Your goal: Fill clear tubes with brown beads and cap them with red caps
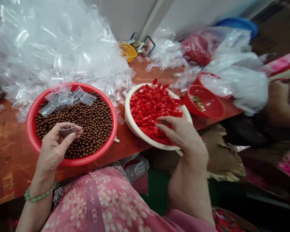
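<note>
My left hand (60, 141) is closed around a small clear plastic tube (68, 130), its open end facing up. It is held over a red basin (30, 129) full of brown round balls (91, 129). Whether balls are inside the tube is hard to make out. Several empty clear tubes (62, 98) lie on top of the balls at the far side. Over the near right edge of a cream basin (132, 129), my right hand (181, 132) reaches in with thumb and fingers apart. Red plastic caps (152, 109) fill that basin, close under the fingertips.
A large heap of clear tubes (50, 48) covers the table's back left. Red bowls (215, 109), a yellow basket (128, 52) and plastic bags (246, 74) stand farther back and right. Another person's arm (280, 100) shows at the right edge.
</note>
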The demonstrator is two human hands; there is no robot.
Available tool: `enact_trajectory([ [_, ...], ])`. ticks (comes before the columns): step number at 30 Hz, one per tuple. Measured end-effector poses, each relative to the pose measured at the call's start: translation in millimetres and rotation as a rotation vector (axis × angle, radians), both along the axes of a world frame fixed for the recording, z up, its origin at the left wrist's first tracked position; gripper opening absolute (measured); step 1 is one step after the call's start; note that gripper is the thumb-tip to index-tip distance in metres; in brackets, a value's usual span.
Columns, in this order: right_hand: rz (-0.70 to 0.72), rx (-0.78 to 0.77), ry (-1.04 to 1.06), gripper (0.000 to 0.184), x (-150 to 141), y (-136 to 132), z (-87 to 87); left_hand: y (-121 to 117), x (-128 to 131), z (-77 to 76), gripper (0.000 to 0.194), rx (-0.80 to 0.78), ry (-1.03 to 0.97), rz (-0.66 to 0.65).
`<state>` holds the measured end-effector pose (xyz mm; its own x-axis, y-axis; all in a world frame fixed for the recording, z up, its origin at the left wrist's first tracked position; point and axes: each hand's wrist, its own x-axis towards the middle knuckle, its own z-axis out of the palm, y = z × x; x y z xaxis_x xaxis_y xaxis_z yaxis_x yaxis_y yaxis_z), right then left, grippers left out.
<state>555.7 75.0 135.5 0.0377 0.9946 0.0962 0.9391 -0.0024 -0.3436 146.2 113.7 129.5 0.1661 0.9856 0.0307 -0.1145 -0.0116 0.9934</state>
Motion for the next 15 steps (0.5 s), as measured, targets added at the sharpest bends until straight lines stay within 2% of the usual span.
enact_trajectory([
  [3,-0.025,-0.060,-0.079,0.013,-8.8,7.8,-2.7,1.4,1.8,-2.3,0.025,-0.014,-0.017,0.023],
  [8,-0.036,-0.280,-0.409,0.017,-25.2,20.0,1.2,1.1,4.0,-7.5,0.026,-0.059,-0.023,0.060],
  [15,0.060,-0.376,-0.656,0.025,-33.0,34.0,-5.7,0.2,3.9,-8.3,0.026,-0.069,-0.016,0.072],
])
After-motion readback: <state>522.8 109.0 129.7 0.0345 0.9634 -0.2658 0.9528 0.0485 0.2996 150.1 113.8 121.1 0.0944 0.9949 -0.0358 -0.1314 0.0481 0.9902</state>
